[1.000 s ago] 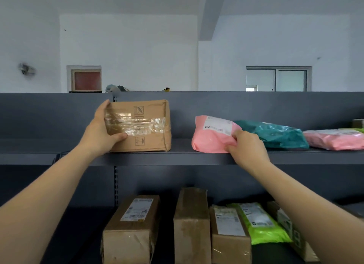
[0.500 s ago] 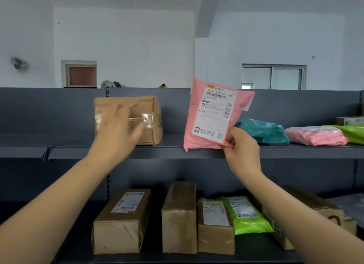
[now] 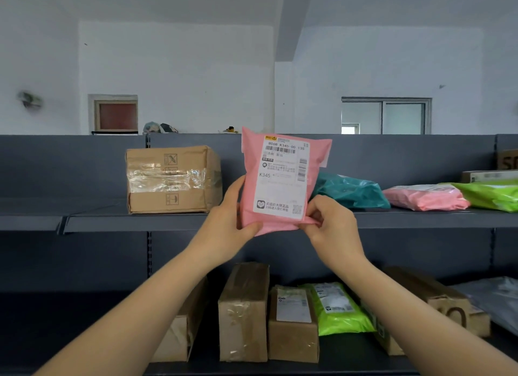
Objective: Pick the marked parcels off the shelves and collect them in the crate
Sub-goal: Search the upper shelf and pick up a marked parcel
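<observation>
Pink mailer parcel (image 3: 283, 179), upright, label facing the camera, held up in front of the upper shelf (image 3: 140, 221). Gripped at lower left edge by left hand (image 3: 227, 224), pinched at lower right corner by right hand (image 3: 333, 227). On the shelf, taped cardboard box (image 3: 171, 179) to the left, teal mailer (image 3: 350, 192) behind right.

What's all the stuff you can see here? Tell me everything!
held pink mailer bag: 1, pink, white label, upright in both hands
taped cardboard box: 1, brown, upper shelf, left
teal mailer bag: 1, teal, upper shelf, behind the held one
second pink mailer bag: 1, pink, upper shelf, right
upper green bag: 1, bright green, far right
lower green bag: 1, bright green, lower shelf
lower cardboard boxes: at least 4, brown, lower shelf
grey bag: 1, lower shelf, far right
shelves: 2, dark grey
left hand: grips the bag's left edge
right hand: fingers pinch its bottom right corner
</observation>
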`<state>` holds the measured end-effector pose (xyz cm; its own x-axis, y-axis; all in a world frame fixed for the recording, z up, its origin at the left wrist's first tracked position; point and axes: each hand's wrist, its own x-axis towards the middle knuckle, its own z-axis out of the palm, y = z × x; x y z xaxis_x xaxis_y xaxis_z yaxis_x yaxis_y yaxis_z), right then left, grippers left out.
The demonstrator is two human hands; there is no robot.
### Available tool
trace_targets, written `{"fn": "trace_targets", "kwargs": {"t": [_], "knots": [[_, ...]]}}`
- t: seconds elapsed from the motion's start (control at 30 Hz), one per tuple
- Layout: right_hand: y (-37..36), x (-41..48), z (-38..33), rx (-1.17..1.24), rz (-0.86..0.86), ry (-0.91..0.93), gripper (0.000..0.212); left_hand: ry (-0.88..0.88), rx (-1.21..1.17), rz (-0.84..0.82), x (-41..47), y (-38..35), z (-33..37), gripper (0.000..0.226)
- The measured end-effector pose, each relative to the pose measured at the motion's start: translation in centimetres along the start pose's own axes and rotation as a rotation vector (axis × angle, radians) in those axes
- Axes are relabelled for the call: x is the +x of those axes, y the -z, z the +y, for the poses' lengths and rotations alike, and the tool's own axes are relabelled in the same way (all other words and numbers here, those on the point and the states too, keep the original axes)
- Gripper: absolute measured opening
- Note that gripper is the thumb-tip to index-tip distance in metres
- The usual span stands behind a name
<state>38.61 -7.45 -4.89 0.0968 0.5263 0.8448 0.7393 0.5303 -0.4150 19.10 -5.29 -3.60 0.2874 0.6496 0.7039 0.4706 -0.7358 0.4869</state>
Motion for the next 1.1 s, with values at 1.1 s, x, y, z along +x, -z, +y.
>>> {"fn": "trace_targets", "kwargs": {"t": [1.1], "knots": [[3.6, 5.9, 2.4, -0.476, 0.035, 0.047, 0.042, -0.302, 1.027, 0.078, 4.0, 1.8, -3.8, 0.025]]}}
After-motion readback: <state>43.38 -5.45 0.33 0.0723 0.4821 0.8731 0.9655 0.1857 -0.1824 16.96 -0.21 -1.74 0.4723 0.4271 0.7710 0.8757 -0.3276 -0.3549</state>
